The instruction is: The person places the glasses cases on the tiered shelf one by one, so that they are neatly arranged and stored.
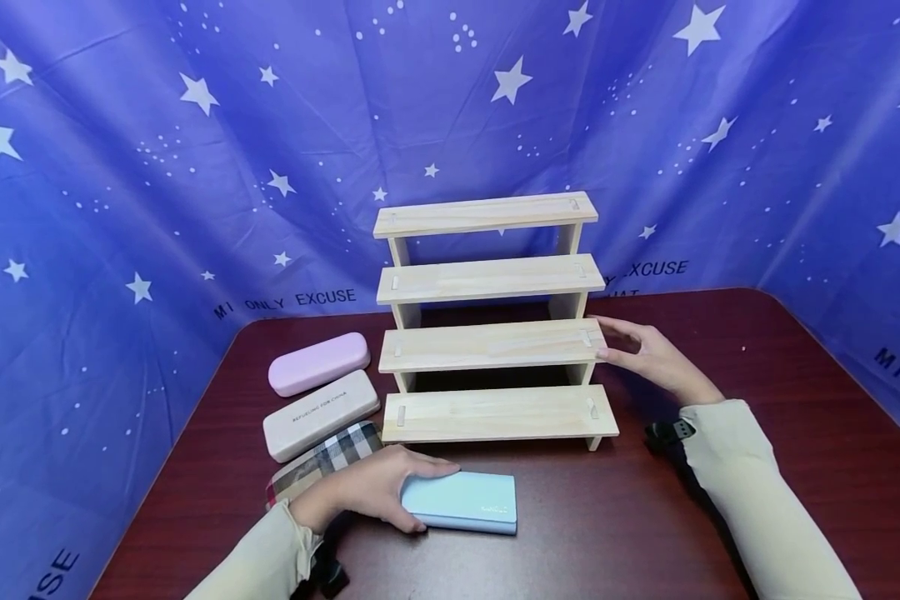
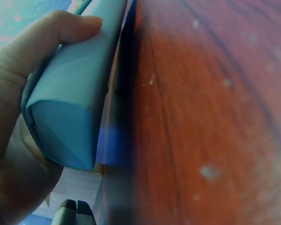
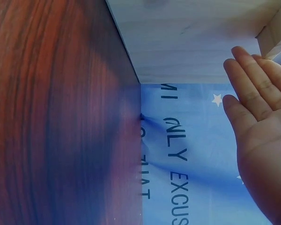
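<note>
In the head view my left hand [image 1: 381, 490] grips the left end of a light blue glasses case [image 1: 461, 498] at the front of the table. The thumb lies along its near side and the fingers reach over its far edge. The left wrist view shows the case's end [image 2: 63, 133] close over the wood surface. My right hand [image 1: 648, 360] is at the right end of a four-tier wooden display shelf [image 1: 487, 346], by its second board from the bottom. In the right wrist view, that hand's fingers [image 3: 255, 89] are nearly straight beside the shelf's side panel [image 3: 192, 47].
Left of the shelf lie a pink glasses case [image 1: 319, 364], a whitish one with lettering [image 1: 321, 415] and a plaid one [image 1: 330, 458], partly behind my left arm. A blue starry curtain [image 1: 450, 108] hangs behind the dark red table [image 1: 570, 533].
</note>
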### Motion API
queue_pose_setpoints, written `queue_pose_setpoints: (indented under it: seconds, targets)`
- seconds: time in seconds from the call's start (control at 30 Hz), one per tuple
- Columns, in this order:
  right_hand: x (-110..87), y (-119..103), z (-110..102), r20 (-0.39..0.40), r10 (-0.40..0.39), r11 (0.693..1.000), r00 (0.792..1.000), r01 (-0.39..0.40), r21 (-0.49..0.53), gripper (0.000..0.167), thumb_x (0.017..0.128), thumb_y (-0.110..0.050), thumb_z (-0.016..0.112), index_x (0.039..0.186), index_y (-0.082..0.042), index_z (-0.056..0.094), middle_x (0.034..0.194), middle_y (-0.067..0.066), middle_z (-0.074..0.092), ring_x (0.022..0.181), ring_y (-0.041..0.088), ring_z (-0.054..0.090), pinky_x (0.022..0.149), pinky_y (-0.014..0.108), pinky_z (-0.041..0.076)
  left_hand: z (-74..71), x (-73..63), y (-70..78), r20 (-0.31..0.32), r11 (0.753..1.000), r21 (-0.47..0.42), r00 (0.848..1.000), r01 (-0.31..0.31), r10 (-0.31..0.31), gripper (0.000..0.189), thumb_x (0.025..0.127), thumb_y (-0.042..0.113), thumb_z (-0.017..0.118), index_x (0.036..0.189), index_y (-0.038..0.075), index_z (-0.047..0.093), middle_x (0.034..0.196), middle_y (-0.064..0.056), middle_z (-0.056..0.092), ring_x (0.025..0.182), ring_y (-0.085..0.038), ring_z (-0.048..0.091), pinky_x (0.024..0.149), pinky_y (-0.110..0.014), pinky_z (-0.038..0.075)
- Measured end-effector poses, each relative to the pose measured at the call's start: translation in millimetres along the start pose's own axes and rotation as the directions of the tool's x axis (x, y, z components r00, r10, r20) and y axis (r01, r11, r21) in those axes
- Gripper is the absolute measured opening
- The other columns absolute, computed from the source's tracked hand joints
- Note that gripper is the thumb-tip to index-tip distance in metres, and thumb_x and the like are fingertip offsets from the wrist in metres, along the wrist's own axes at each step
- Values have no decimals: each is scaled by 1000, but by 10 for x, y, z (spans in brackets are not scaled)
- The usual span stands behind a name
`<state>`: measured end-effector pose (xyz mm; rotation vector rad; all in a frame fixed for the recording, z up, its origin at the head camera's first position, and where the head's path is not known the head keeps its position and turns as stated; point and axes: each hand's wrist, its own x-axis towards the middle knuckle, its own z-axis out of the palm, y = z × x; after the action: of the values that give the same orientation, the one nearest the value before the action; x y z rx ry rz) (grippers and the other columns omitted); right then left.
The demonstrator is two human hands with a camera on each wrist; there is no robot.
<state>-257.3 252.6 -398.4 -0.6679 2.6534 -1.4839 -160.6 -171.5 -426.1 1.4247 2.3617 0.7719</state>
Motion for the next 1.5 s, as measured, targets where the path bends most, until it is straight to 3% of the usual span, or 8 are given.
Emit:
queue_pose_setpoints:
  seconds: [0.3,0.6,1.1,1.27,1.5]
  targets:
    - [-13,19,-11,0,24,1000,1000,-24,4,59,91,-20,62,143,-4,39,132,20,51,107,-2,50,85,15,41,-88,59,105,14,999,-17,999,-36,36,74,69,24,79,134,3,52,130,-8,57,101,-1,54,85,-14,43]
    - [13,-23,17,-3,35,999,999,-35,-14,59,90,-21,63,142,-5,41,132,20,52,108,5,52,85,15,40,-353,84,256,10,997,-64,999,-44,44,72,69,22,79,134,6,53,129,-4,59,96,-1,55,82,-16,45]
    - [14,33,-5,-7,24,1000,1000,-24,-11,60,90,-21,63,143,-6,39,133,19,51,108,6,53,84,15,41,-1219,205,424,-82,997,7,994,-77,77,73,68,19,78,135,5,52,127,-8,60,93,-9,57,76,-24,49]
    - [19,26,4,-4,23,1000,1000,-23,2,59,91,-20,63,143,-7,40,133,19,51,108,7,53,83,16,41,-1460,314,412,-99,999,40,994,-32,35,74,68,18,79,136,6,51,126,-7,60,87,-10,57,71,-25,49]
    - [4,8,6,-19,22,999,1000,-22,-33,59,90,-21,63,142,-4,41,131,19,52,107,7,53,83,16,41,-1786,511,311,-118,997,-27,991,66,-68,76,66,11,81,136,10,51,120,-7,62,84,-17,57,69,-30,51]
